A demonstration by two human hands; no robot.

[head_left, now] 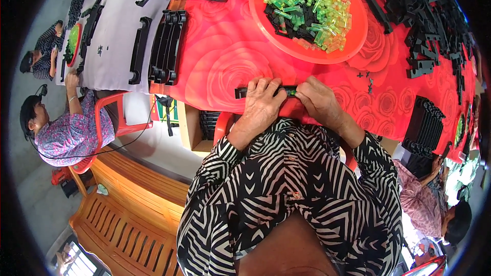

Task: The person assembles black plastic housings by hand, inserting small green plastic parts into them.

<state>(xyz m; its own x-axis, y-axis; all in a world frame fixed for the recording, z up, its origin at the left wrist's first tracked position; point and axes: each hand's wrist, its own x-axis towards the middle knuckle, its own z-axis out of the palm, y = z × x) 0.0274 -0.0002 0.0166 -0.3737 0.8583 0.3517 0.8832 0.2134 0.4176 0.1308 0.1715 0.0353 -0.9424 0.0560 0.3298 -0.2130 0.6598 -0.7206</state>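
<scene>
A red cloth [209, 74] was spread out. On it sat a red bowl [359, 36] of bits [327, 2]. The left hand [262, 99] gripped a black bar [240, 93] near the cloth's front edge. The right hand [321, 102] pinched the bar's right end, beside a green bit [292, 92].

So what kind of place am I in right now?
Likely a small hand-assembly workshop: a red basin of yellow-green pieces, heaps of black plastic parts, and other people at cloth-covered tables suggest it.

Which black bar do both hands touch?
The black bar at the near edge of the red cloth, held by the left hand and right hand; neither touches another.
</scene>
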